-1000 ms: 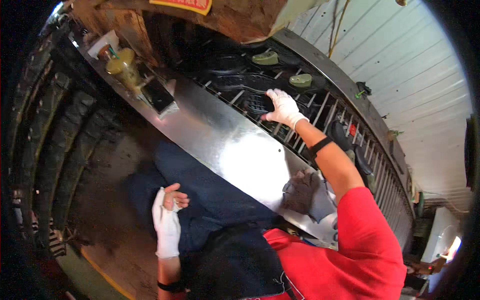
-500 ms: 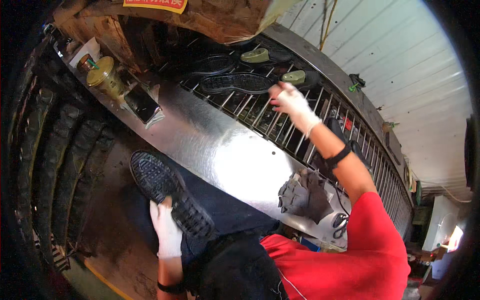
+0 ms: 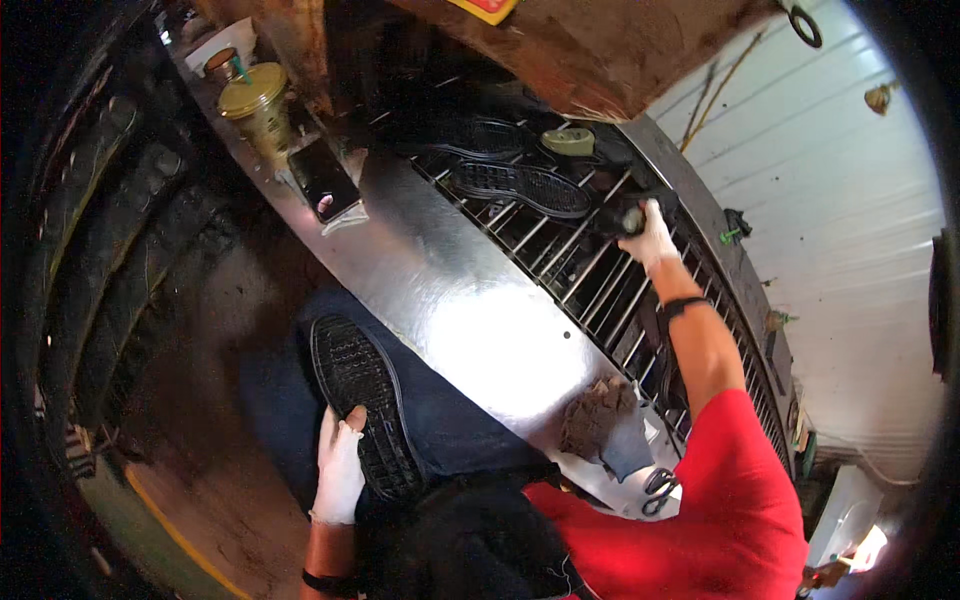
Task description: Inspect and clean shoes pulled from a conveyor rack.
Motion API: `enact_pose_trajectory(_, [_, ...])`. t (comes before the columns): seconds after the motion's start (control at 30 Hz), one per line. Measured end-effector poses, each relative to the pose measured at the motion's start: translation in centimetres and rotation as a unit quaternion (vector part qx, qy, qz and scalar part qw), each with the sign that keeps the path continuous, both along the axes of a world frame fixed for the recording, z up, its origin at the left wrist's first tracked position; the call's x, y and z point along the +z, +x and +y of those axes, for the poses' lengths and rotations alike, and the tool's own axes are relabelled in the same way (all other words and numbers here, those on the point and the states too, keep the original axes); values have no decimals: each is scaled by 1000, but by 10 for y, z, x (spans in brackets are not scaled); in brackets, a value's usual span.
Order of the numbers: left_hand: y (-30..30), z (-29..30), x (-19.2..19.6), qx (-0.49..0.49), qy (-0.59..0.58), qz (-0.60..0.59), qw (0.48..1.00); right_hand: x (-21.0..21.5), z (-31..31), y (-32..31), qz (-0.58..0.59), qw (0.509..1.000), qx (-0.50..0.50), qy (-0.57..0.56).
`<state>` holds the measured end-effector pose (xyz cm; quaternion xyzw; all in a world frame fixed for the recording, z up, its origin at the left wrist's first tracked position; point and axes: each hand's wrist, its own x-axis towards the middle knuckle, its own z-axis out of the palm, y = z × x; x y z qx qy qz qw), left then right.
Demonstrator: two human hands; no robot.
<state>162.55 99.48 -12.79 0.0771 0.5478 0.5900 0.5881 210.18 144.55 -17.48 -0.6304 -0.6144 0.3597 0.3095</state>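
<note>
My left hand (image 3: 338, 462), in a white glove with bare fingertips, is closed on the edge of a black shoe sole (image 3: 350, 362). That sole rests against my dark trousers, its ribbed face up. Over the barred rack, my gloved right hand (image 3: 652, 242) grips a black shoe (image 3: 662, 203) with a last inside; its far end is dim. Left of that hand, a black sole (image 3: 520, 188) lies on the bars, and another sole (image 3: 478, 137) sits behind it in shadow. Farther back is a second lasted shoe, its olive-green last (image 3: 568, 142) showing.
A shiny steel counter (image 3: 455, 310) runs between me and the metal-bar rack (image 3: 580, 262). On it are a lidded drink cup (image 3: 264, 112), a phone (image 3: 320, 178), grey and brown material scraps (image 3: 602, 418) and black-handled scissors (image 3: 660, 484). Rows of dark shapes (image 3: 75, 235) stand at left.
My right hand has reached the lasted shoe on the rack and closed on it. The sole in my left hand has turned more upright. The whole view has shifted.
</note>
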Motion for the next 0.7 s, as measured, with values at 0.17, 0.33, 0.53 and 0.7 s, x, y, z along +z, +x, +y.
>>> enact_pose_trajectory(0.17, [-24, 5, 14, 99, -2, 200, 975, 37, -99, -9, 430, 842, -218, -242])
enact_pose_trajectory(0.33, [-26, 28, 27, 6, 263, 165, 951, 87, -220, -85, 558, 728, 82, -391])
enact_pose_trajectory(0.53, [6, 63, 50, 41, 242, 77, 966, 107, -312, -201, 315, 864, 235, -314])
enact_pose_trajectory(0.7, [-12, 39, 75, 104, 337, -28, 935, 118, -342, -271, 323, 839, 384, -209])
